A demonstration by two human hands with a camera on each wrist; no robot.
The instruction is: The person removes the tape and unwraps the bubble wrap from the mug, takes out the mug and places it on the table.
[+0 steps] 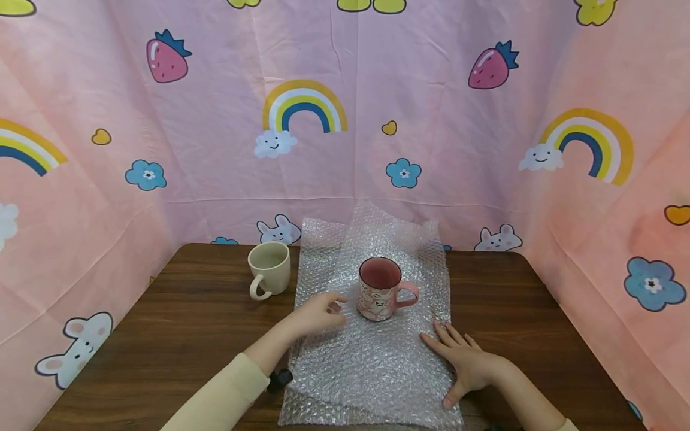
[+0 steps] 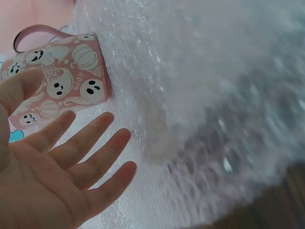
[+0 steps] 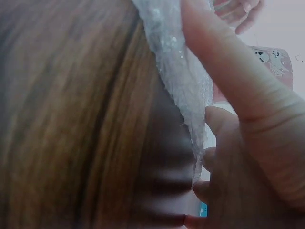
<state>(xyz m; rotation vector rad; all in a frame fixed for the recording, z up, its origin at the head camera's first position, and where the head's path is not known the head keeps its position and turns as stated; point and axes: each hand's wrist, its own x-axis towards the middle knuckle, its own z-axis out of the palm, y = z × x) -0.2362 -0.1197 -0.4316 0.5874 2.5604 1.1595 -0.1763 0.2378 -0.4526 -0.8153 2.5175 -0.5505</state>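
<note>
Mug, pink [image 1: 380, 290], printed with ghosts and pumpkins: stands upright near the middle of the bubble wrap [image 1: 372, 365], handle pointing right, mouth open and nothing visible inside. No wrap lies over it or is folded against its side.

Bubble wrap: one clear sheet spread flat on the brown wooden table [image 1: 162, 335], its far edge curling up against the pink cartoon cloth backdrop [image 1: 345, 90], its near edge at the table's front.

Left hand [image 1: 318, 312]: fingers loosely spread, hovering just left of the mug; the left wrist view shows the palm open beside the mug wall and not gripping it.

Right hand [image 1: 468, 363]: laid flat on the sheet's right near part, fingers straight, pressing it to the table.

Cream mug [image 1: 269, 269]: upright on bare wood, left of the sheet, untouched.

Status, as judged: sheet laid and mug placed; folding the wrap round the mug not yet begun.
</note>
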